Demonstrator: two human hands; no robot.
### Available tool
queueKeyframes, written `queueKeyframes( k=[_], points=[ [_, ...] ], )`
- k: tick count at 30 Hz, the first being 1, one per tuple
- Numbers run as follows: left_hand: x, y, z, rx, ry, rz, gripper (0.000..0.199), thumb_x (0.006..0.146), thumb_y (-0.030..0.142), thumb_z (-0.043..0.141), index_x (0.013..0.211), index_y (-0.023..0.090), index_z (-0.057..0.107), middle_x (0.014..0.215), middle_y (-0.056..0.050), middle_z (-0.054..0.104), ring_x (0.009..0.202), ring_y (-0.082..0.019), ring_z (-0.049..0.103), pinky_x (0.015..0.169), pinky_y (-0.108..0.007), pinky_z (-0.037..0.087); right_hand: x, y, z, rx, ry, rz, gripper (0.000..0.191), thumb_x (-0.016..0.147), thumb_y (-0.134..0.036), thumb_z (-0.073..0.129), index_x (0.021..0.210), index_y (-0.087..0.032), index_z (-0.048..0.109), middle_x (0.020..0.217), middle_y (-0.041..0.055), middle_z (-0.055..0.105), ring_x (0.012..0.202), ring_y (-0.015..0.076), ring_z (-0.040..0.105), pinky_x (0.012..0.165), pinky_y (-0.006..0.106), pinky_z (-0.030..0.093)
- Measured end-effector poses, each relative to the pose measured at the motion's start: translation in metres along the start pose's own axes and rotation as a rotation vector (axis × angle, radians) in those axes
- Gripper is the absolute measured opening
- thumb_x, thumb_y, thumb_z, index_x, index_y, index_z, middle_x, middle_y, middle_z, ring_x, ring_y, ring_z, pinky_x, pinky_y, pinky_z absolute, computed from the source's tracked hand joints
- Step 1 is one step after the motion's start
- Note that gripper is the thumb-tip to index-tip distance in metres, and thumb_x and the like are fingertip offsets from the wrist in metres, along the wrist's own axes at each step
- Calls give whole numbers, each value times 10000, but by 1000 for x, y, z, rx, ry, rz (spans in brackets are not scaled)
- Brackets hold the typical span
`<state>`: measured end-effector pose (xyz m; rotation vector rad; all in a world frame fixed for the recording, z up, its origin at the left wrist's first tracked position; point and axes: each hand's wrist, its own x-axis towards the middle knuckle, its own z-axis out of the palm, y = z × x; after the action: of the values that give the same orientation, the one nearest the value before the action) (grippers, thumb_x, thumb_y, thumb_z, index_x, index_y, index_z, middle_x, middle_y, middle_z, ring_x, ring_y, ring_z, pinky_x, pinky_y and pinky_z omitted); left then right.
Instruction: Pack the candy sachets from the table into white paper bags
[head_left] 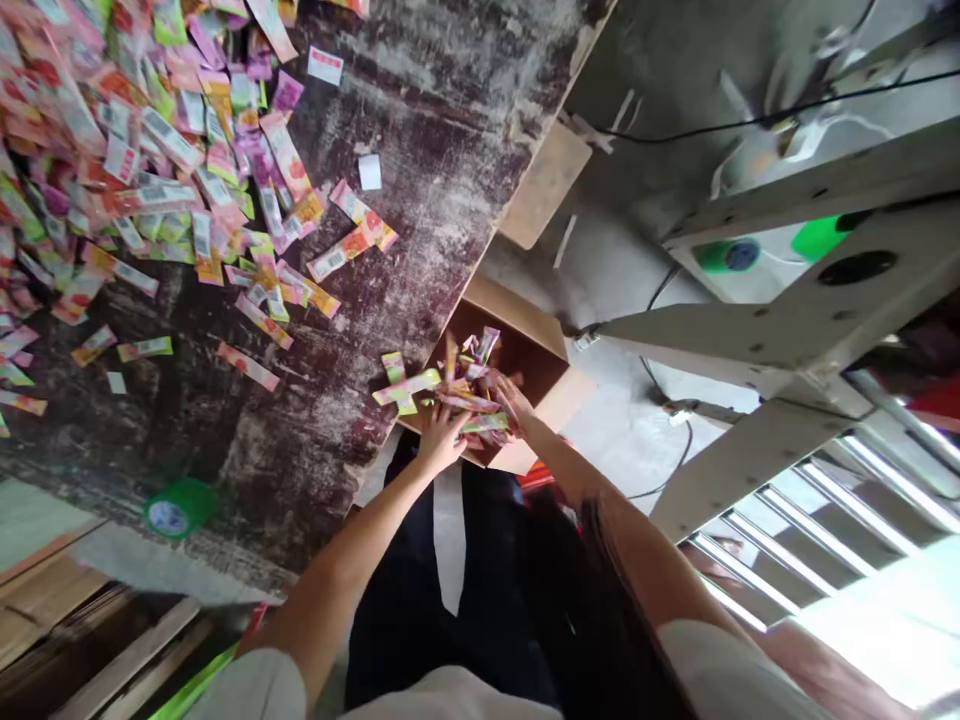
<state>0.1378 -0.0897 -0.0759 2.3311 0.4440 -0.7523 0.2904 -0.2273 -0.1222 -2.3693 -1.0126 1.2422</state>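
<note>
Just past the table edge, a loose bunch of colourful stick packets (469,395) is cupped between my two hands, over an open cardboard box (525,318). My left hand (442,437) presses against the bunch from the near left, its fingers curled around the packets. From the right, my right hand (514,402) holds the other side, with some fingers hidden behind the packets. A few green and yellow packets (397,383) lie at the table edge beside the bunch. Inside the box, the brown wall shows, but the bottom is largely hidden.
A big heap of similar packets (150,170) covers the upper left of the worn dark table (315,400). A green tape roll (180,508) sits near its lower edge. To the right stands a metal-framed machine with rollers (802,530); a black cable (705,130) crosses above.
</note>
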Motion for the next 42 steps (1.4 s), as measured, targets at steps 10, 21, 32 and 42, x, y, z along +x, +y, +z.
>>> queueKeyframes(
  k=[10, 21, 32, 42],
  points=[
    [-20, 8, -73, -460, -57, 181, 328, 917, 339, 573, 1228, 255, 632, 1135, -53, 716, 1021, -178, 680, 922, -306, 531, 18, -43, -41, -188, -332, 63, 389, 830, -132, 576, 1212, -151, 646, 1143, 184, 695, 1027, 316, 691, 867, 427, 554],
    [-70, -301, -339, 65, 1362, -355, 783, 783, 524, 674, 1375, 85, 412, 1362, -245, 475, 1330, -340, 426, 1133, -511, 317, 168, -149, -216, 39, 549, -339, 597, 833, -509, 591, 1336, -196, 519, 1191, 172, 636, 1098, 354, 618, 948, 545, 519],
    [105, -322, -512, -102, 1153, -246, 1265, 569, 631, 823, 1547, 178, 161, 1622, -195, 73, 1487, -454, -33, 1179, -639, 27, 377, -401, -285, -353, 722, -495, 1131, 750, -669, 614, 1557, -240, -52, 1600, 176, 74, 1448, 515, 31, 1040, 792, 224],
    [142, -359, -490, -232, 800, -404, 1259, 540, 652, 835, 1563, 296, 193, 1645, -28, -154, 1452, -485, -190, 1145, -726, 11, 471, -395, -303, -403, 449, -449, 1204, 687, -686, 686, 1564, -137, 71, 1593, 221, 113, 1455, 489, 104, 1132, 708, 157]
  ],
)
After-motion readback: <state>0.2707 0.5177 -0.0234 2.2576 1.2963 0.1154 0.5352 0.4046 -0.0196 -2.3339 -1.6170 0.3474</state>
